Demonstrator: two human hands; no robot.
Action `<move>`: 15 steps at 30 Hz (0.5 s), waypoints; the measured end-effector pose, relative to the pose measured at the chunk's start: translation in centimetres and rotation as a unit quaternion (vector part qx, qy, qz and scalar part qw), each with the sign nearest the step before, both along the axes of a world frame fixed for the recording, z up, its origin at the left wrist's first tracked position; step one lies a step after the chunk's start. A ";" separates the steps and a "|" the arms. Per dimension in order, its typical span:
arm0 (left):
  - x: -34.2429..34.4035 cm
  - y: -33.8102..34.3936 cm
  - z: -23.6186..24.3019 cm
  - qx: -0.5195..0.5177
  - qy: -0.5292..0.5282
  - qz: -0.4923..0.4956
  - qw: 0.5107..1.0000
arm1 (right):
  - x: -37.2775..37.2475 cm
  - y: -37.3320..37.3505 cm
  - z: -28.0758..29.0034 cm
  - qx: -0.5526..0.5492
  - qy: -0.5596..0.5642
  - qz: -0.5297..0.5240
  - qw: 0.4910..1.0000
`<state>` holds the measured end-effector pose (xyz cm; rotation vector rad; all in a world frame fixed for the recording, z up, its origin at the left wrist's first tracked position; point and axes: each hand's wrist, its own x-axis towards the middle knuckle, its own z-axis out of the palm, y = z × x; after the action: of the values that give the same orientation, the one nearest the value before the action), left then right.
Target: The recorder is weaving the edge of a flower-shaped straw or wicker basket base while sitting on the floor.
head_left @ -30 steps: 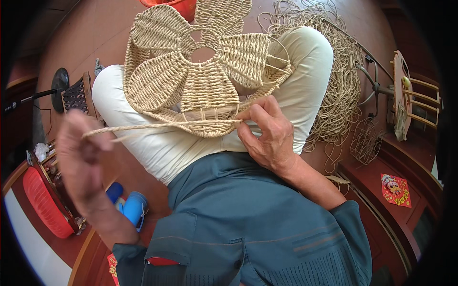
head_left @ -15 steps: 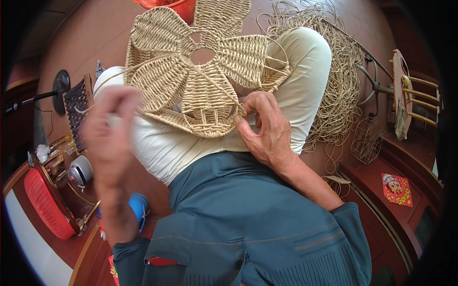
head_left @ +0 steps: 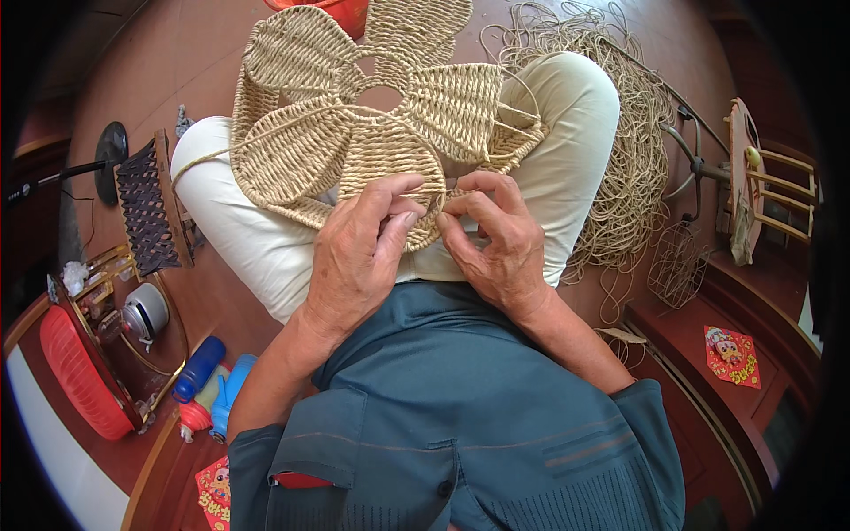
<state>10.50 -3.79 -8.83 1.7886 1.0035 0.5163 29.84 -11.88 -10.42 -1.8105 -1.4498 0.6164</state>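
Observation:
A flower-shaped woven straw piece (head_left: 297, 53), tan with a round hole in its middle, lies across my lap. Its near petal (head_left: 390, 155) is partly covered by my hands. My left hand (head_left: 359, 243) is over the lower left of that petal, thumb and fingertips drawn together; what they pinch is too small to make out. At the petal's lower right corner, my right hand (head_left: 498, 234) pinches the woven edge between thumb and forefinger. A loose straw cord (head_left: 208, 159) runs from my left knee over the left petals. Bare loops of frame show on the right petal.
A large heap of loose straw cord (head_left: 620, 159) lies on the floor beyond my right knee. A red tub (head_left: 341, 13) stands at the far side. A dark woven stool seat (head_left: 152, 208), blue bottle (head_left: 202, 367) and red basket (head_left: 80, 372) are at left; a wooden chair (head_left: 744, 177) is right.
My left hand, blurred at the left before, has come in over the near petal beside my right hand. The right hand stays at the petal's edge. Bottles at the left are now uncovered.

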 end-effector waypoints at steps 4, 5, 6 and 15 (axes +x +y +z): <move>0.4 -0.2 -0.1 0.108 0.032 -0.041 0.993 | 0.3 0.2 0.5 0.003 -0.042 0.036 0.998; 0.6 -0.3 -0.1 0.137 0.033 -0.058 0.988 | 0.4 0.4 0.7 -0.002 -0.061 0.052 0.997; 0.8 -0.4 0.0 0.163 0.030 -0.078 0.983 | 0.6 0.5 0.9 -0.002 -0.062 0.052 0.997; 1.5 0.2 0.2 0.236 0.149 -0.169 0.945 | 1.8 2.3 2.1 -0.210 -0.001 0.115 0.971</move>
<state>12.02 -3.60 -8.64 2.4689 0.7806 0.2859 31.67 -9.61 -8.28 -1.9663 -1.6348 1.1083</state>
